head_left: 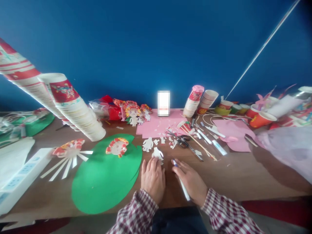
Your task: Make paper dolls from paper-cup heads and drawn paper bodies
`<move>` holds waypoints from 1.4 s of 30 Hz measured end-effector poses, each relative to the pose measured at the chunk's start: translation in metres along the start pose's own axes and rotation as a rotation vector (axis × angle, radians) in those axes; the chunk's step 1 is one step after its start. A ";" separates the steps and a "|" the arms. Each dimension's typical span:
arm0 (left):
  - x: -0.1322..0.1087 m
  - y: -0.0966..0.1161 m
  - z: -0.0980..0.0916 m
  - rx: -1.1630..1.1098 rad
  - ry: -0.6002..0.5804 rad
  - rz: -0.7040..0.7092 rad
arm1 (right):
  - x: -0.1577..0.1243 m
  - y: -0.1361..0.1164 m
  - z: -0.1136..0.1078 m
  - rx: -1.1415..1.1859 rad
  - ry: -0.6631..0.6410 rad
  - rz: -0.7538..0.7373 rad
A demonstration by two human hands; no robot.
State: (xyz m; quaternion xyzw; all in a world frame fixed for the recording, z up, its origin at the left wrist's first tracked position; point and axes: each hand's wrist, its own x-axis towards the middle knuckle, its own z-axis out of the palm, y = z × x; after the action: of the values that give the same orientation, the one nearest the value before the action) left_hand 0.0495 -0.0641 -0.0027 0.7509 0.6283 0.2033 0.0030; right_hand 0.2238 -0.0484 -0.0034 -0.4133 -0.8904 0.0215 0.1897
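My left hand point(153, 178) lies flat on the brown table with its fingers stretched out. Its fingertips rest at the lower end of a small white paper cutout point(158, 152). A second white cutout point(147, 144), figure-shaped, lies just beyond to the left. In my right hand point(192, 182) is a white pen point(184, 189) with a blue part near the fingertips; its rear end slants toward me. Black-handled scissors point(182, 140) lie beyond the right hand. To the left of my left hand is a large green paper leaf shape point(104, 185) bearing a red-and-yellow paper ring point(117, 147).
Tall stacks of paper cups point(78, 112) lean at the left, near a white power strip point(21, 178). Pink paper point(158, 125) with scraps lies at the back, beside decorated paper figures point(133, 113). More cup stacks point(193, 102), orange cups point(262, 119) and pink sheets point(240, 143) occupy the right.
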 end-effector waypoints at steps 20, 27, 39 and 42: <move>0.002 -0.001 0.000 0.024 0.041 0.071 | -0.024 0.009 -0.025 -0.034 0.079 0.085; 0.002 -0.001 -0.001 0.024 0.048 0.068 | -0.006 -0.002 -0.012 -0.136 0.050 0.153; 0.002 0.000 -0.001 0.041 0.054 0.068 | -0.010 0.010 -0.017 -0.110 0.061 0.144; 0.002 0.000 -0.001 0.048 0.055 0.074 | -0.012 -0.005 -0.011 -0.057 0.084 0.073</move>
State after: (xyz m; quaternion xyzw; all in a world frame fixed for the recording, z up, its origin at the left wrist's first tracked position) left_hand 0.0492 -0.0620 -0.0009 0.7676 0.6048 0.2086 -0.0399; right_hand 0.2312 -0.0619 0.0035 -0.4512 -0.8662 -0.0142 0.2141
